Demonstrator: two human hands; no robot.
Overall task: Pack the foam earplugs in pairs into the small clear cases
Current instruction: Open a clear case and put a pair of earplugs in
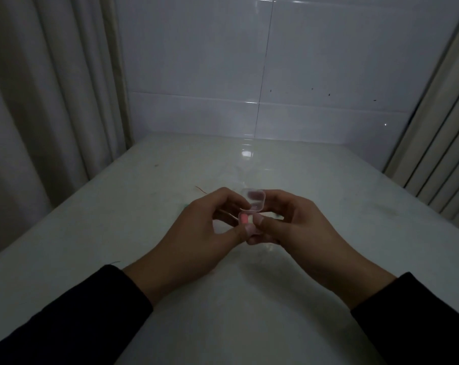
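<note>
Worktop point(123, 233): pale, glossy, set against a tiled wall point(328, 61), curtains to either side.

Left hand point(196, 233): raised above the worktop, its grip narrow, thumb and fingers pinched on the base of the case, seemingly to steady it.

Right hand point(297, 233): opposite, its grip likewise narrow, pinched on the same case from the other side, thumb tip at the base rim.

Small clear case point(250, 209): held between both hands, hinged lid point(254, 200) stood open away from the viewer so the base is reachable.

Foam earplugs point(245, 219): pink and pale pieces seen in the base; the count cannot be told.
</note>
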